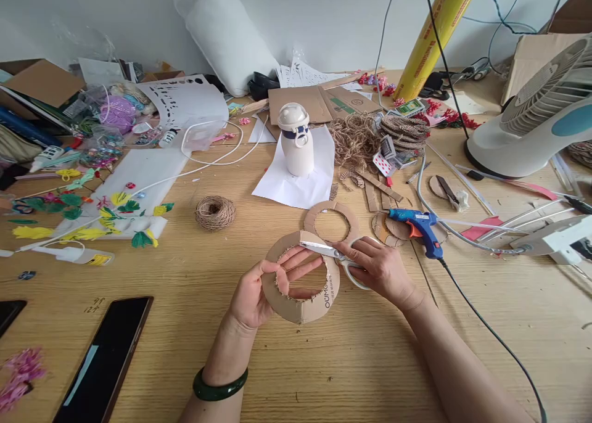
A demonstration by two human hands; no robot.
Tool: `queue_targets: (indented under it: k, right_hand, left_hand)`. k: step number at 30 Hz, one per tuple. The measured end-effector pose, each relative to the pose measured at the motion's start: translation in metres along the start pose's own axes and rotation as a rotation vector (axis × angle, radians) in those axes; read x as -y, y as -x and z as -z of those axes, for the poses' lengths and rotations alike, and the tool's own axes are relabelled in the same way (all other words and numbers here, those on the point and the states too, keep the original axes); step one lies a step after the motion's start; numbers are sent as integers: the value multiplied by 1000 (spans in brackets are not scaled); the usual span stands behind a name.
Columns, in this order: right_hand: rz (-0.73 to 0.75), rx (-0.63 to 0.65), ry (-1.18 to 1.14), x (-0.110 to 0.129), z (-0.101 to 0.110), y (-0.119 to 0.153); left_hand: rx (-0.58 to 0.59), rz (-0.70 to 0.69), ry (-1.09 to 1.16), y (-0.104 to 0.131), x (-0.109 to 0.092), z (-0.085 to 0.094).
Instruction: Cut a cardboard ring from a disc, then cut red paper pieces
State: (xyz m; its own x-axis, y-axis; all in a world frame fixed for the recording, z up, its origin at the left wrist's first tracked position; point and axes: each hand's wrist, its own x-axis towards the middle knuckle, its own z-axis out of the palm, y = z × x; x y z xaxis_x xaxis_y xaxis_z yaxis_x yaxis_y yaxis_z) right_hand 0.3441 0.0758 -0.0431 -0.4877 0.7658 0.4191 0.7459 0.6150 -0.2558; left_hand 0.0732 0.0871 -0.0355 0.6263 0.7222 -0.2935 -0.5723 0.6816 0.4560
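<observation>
Cardboard ring (301, 312): flat, brown, its inner edge ragged; I see it in the left hand, over the wood-grained table (361, 361).
Left hand (252, 293): thumb pressed on the rim, fingers spread behind the hole.
Right hand (380, 267): curled round the scissors' (341, 256) pale handles, metal tip across the ring; I can't tell the blades' gap.

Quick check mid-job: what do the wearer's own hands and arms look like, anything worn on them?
Both arms are bare, with no sleeves in view. The left hand is ungloved, with a rounded dark green bangle above its wrist. The right hand is ungloved too, its wrist unadorned.
</observation>
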Motion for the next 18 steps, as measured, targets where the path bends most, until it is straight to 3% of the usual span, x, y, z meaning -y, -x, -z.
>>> queue_targets:
  k: [9, 18]
  right_hand:
    - [7, 21, 16, -4, 4, 0]
    - [10, 27, -52, -5, -4, 3]
  left_hand:
    - [-25, 49, -26, 2, -4, -2]
    - [-25, 83, -37, 2, -3, -2]
